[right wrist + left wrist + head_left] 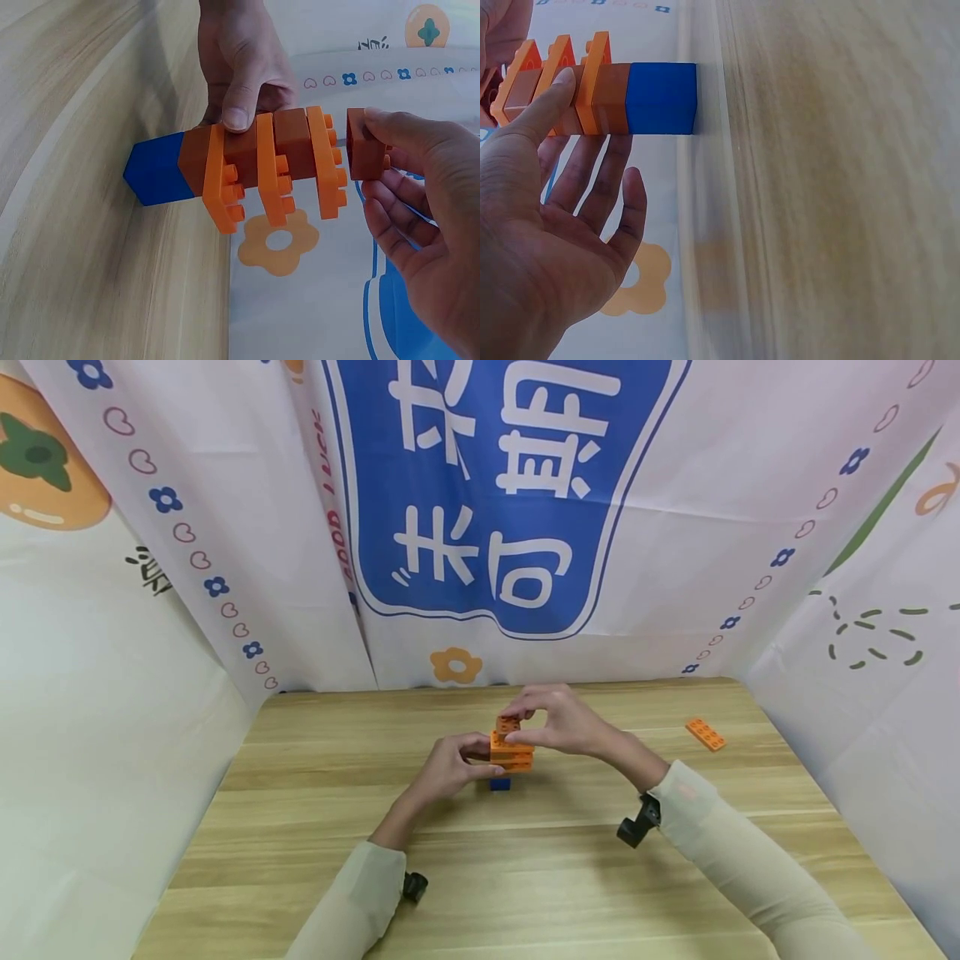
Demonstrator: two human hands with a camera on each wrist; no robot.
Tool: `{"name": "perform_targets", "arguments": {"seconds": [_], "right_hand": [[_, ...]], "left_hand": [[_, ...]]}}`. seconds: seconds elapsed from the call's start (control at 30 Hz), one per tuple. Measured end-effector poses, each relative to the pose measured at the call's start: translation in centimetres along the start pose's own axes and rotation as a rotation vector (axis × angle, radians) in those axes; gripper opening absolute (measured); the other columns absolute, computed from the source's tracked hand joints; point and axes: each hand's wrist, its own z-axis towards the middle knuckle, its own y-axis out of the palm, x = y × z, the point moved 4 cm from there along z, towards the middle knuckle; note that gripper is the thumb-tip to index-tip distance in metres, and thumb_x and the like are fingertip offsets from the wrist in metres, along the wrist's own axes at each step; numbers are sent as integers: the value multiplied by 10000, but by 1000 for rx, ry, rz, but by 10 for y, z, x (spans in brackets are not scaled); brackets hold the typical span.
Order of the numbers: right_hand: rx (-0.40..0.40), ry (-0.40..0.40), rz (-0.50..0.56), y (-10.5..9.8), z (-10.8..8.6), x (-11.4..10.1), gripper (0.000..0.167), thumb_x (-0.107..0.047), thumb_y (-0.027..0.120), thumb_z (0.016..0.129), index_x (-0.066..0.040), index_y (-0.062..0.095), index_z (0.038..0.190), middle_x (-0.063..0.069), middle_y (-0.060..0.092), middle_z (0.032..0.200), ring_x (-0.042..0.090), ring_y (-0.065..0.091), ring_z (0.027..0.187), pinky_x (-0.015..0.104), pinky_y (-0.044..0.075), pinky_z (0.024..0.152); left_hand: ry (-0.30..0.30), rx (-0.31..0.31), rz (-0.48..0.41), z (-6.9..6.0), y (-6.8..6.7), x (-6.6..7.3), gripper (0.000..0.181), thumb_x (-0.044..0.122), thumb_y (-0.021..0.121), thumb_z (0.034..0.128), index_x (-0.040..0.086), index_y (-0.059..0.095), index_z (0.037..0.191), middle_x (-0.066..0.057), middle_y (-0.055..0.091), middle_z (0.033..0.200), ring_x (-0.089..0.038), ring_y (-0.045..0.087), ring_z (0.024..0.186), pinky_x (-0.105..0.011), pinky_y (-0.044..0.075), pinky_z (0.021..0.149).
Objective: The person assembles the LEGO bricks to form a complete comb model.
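A toy brick tower stands upright on the table, with a blue block (159, 171) at its base. Above the base, brown bricks (292, 139) alternate with three orange plates (268, 180), which jut out to one side. Partway up the tower, my left hand (448, 768) grips it between thumb and fingers. My right hand (566, 722) pinches another brown brick (363, 146) just above the top orange plate. A narrow gap shows between that brick and the plate's studs in the right wrist view. The left wrist view cuts off the right hand.
One loose orange plate (706, 735), studs up, lies on the wooden table (360, 727) to the far right. A printed cloth (292, 635) hangs behind the table's back edge, with cloth walls on both sides.
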Motion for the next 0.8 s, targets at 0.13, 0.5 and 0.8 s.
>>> {"name": "perform_targets", "arguments": {"seconds": [0.13,0.5,0.8], "right_hand": [[-9,15,-2,4,0,2,283,-177,894,879,-63,817,1126,11,776,1043,131,709,923,340,621,810],[-5,24,-15,11,1,3,283,-183,906,866,-68,823,1111,16,774,1040,152,707,891,385,628,780],[-7,42,-17,11,3,4,236,-198,873,904,-87,831,1107,-7,784,1036,150,729,935,325,617,804]], "left_hand": [[3,3,-1,0,0,0,342,175,895,878,96,781,1191,-27,798,1087,-158,740,991,-312,602,860],[27,-5,-21,0,1,0,348,198,899,876,101,781,1188,-32,799,1084,-167,751,1000,-341,609,878],[22,-2,-19,-1,0,0,351,209,896,881,103,779,1196,-34,797,1102,-179,748,1015,-388,606,907]]}}
